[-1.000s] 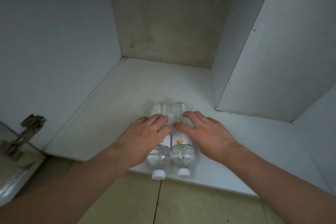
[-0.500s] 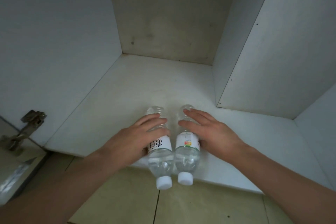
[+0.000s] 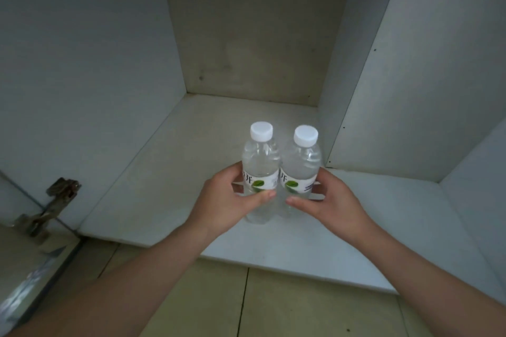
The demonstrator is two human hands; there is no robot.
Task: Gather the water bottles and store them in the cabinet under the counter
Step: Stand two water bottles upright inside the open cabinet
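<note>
Two clear water bottles with white caps and white labels with a green leaf stand upright side by side on the cabinet floor, touching each other. My left hand grips the left bottle around its label, thumb across the front. My right hand grips the right bottle the same way. The lower parts of both bottles are partly hidden behind my thumbs and fingers.
The open cabinet has a left wall, a back panel and a white divider panel on the right. A metal door hinge sits at the lower left. Tan floor tiles lie in front.
The bottles lay on their sides with caps toward me under my flat hands. Both hands have taken hold of them and stood them upright, caps up.
</note>
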